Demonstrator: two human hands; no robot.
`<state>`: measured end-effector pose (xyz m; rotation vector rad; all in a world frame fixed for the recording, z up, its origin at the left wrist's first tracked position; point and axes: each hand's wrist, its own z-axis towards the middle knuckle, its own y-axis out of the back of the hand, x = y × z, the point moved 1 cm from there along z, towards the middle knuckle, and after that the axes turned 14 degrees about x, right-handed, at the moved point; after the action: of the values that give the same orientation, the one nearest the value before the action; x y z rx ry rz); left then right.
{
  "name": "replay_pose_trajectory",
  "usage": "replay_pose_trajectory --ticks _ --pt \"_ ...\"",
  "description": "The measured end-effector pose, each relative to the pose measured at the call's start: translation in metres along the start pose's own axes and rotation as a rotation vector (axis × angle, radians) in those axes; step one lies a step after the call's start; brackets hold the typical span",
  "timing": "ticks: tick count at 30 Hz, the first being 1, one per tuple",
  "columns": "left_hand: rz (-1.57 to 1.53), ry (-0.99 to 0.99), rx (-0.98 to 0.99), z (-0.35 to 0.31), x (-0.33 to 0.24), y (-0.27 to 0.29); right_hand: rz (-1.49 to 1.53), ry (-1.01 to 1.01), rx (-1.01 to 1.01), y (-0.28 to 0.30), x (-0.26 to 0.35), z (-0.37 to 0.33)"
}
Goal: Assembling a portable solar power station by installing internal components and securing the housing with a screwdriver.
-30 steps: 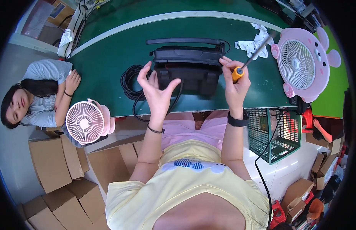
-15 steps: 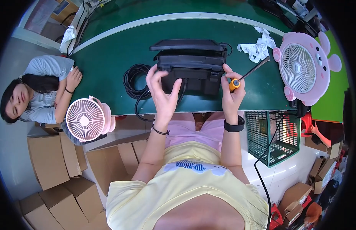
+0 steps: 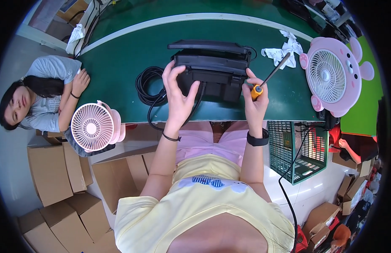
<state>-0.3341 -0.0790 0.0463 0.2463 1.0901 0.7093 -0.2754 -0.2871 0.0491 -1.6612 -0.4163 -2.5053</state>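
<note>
A black plastic case [image 3: 216,84] with a raised lid-like panel [image 3: 208,45] rests on the green table in front of me. My left hand [image 3: 178,90] grips its left end, thumb against the front face and fingers curled at the edge. At the right end, my right hand [image 3: 256,96] touches the case with its fingertips. A screwdriver with a yellow handle [image 3: 256,91] is held in that same hand, its metal shaft pointing up and away to the right. From the case's underside a black ribbed cable [image 3: 201,95] runs down behind my left hand.
A coil of black ribbed hose [image 3: 150,82] lies left of the case. Crumpled white paper [image 3: 284,52] and a pink animal-shaped fan [image 3: 330,76] are on the right. A small pink fan [image 3: 93,127] and a person's arm [image 3: 69,105] are at the left edge; a green crate [image 3: 294,156] stands below.
The case has shifted slightly to the right. The screwdriver's shaft now points more steeply away from me. Both hands keep nearly the same hold.
</note>
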Motion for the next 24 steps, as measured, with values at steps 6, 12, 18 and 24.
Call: replay_pose_trajectory --ticks 6,12,18,24 --pt "-0.114 -0.05 -0.114 -0.007 0.008 -0.011 -0.028 0.032 -0.14 -0.003 -0.005 -0.015" --pt "-0.066 -0.036 -0.145 -0.007 0.003 -0.013 -0.27 -0.018 -0.104 -0.011 0.009 -0.018" --pt "0.001 -0.019 -0.09 -0.005 0.001 -0.015 -0.132 -0.183 0.003 -0.003 0.007 -0.014" --pt "-0.04 -0.043 -0.17 -0.007 0.007 -0.018 0.435 -0.243 0.074 -0.006 0.019 -0.012"
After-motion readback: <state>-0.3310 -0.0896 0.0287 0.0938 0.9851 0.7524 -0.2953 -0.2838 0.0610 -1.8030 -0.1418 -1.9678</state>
